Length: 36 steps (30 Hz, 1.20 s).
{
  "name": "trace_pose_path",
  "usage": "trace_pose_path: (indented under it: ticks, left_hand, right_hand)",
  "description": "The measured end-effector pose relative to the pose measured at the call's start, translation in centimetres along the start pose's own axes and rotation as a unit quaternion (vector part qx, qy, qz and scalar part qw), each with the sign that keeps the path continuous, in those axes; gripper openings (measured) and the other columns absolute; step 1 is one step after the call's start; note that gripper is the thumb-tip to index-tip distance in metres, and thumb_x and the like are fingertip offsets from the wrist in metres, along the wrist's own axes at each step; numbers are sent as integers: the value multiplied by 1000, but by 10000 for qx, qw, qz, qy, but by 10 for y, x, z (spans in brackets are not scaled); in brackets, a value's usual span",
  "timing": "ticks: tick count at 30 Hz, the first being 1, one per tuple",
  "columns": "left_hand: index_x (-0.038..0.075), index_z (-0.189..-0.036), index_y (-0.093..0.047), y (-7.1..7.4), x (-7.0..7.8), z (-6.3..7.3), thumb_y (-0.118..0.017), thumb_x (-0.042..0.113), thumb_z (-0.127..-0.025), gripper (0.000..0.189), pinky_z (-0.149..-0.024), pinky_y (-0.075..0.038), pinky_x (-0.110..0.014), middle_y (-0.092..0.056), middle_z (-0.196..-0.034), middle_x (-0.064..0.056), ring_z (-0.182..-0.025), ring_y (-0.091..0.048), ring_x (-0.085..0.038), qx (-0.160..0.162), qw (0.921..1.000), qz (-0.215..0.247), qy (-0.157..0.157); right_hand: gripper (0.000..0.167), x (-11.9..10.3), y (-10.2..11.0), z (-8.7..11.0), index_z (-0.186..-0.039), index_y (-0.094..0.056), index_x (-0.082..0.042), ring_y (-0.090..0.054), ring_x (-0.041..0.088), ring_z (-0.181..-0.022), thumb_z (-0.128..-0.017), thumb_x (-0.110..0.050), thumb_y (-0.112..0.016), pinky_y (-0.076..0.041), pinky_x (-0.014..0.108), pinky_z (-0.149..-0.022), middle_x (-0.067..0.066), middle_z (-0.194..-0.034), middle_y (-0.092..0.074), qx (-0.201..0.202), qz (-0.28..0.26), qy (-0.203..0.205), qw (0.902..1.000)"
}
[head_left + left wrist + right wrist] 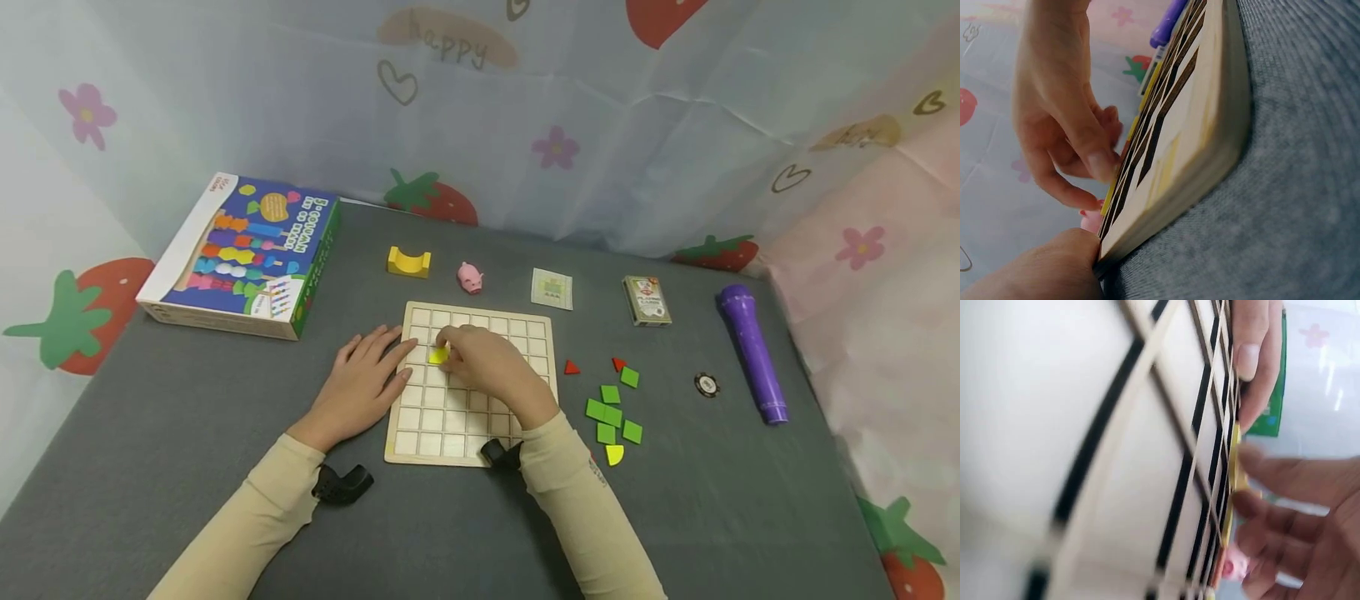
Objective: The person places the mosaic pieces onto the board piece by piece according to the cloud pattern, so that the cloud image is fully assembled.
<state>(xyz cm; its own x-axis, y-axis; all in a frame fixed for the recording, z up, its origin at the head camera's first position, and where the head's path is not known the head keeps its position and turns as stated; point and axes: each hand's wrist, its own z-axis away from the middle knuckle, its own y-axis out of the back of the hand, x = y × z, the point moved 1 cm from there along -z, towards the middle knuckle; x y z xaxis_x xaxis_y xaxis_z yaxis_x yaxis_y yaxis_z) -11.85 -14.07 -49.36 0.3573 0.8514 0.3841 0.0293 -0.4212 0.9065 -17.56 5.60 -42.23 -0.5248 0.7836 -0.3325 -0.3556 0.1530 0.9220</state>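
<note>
A pale wooden grid board [427,421] lies on the dark table. My right hand [483,358] reaches over its upper left part, with thumb and a finger pinching a yellow tile [438,356] at the board's surface. In the right wrist view the fingertips sit at a yellow edge [1233,462], and a red-orange piece [1217,569] shows beyond it; the palm side of the right hand [1310,531] is partly blurred. My left hand [363,387] rests with spread fingers at the board's left edge, fingertips on the rim.
Right of the board lie several green squares [611,415], red triangles [572,367] and a yellow quarter piece [614,454]. Behind are a yellow block [408,262], pink pig [470,277], printed card [552,288], playing-card box [647,301]. A game box [243,258], chip [707,384] and purple flashlight [753,354] flank these.
</note>
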Motion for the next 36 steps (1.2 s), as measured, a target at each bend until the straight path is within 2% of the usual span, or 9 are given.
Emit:
trace_pose_path:
  ticks: [3, 6, 12, 18, 22, 29, 36]
  left_hand:
    - [18, -145, -43, 0, 0, 0, -43, 38, -101, 48, -112, -17, -57, -36, -151, -12, -142, -27, -31, -51, 10000, 9, 12]
    - [18, -145, -43, 1, 0, 0, -43, 38, -101, 48, -112, -17, -57, -36, -151, -12, -142, -27, -31, -71, 10000, 35, 14]
    - [17, -145, -43, 2, 1, 0, -43, 37, -101, 48, -112, -17, -57, -36, -151, -12, -142, -27, -31, -67, 10000, 56, 10]
    - [18, -145, -43, 2, 2, -2, -44, 37, -101, 48, -112, -17, -57, -36, -151, -12, -142, -26, -31, -89, 9999, 78, -5]
    - [18, -145, -43, 1, 3, -2, -44, 37, -101, 48, -112, -17, -57, -36, -151, -12, -142, -26, -31, -118, 9999, 108, 12]
    - [18, -145, -44, 1, 2, 0, -44, 36, -101, 47, -112, -17, -56, -37, -150, -12, -142, -26, -31, -37, 9998, 180, 23]
    - [18, -145, -44, 2, 1, 1, -44, 36, -101, 47, -112, -16, -56, -37, -150, -12, -142, -26, -31, 5, 9998, 191, 30]
  right_hand:
    - [30, 4, 8, 14, -121, -62, -14, -58, 11, -78, -92, -23, -66, -50, 30, -71, -1, -92, -64, 79, -203, -32, 9998]
    - [30, 12, 16, 36, -120, -62, -12, -56, 12, -73, -92, -21, -66, -48, 29, -67, -1, -89, -63, 151, -397, -113, 9990]
    - [33, 42, 27, 92, -119, -61, -8, -50, 11, -62, -90, -21, -68, -43, 27, -56, -2, -83, -62, 343, -682, -689, 9947]
    - [34, 79, 22, 151, -120, -59, -4, -50, 10, -61, -91, -20, -67, -43, 29, -57, 1, -85, -62, 465, -794, -1444, 9852]
    - [31, 97, 15, 179, -116, -60, -2, -51, 11, -66, -89, -15, -68, -44, 30, -59, 3, -87, -61, 391, -887, -1672, 9811]
    - [28, 116, 4, 202, -103, -58, -2, -53, 14, -73, -81, -5, -74, -45, 31, -63, 8, -95, -57, 303, -1048, -1579, 9814]
    - [24, 121, -6, 201, -96, -60, -4, -51, 12, -74, -79, -5, -76, -45, 28, -63, 2, -87, -54, 445, -1019, -1238, 9860]
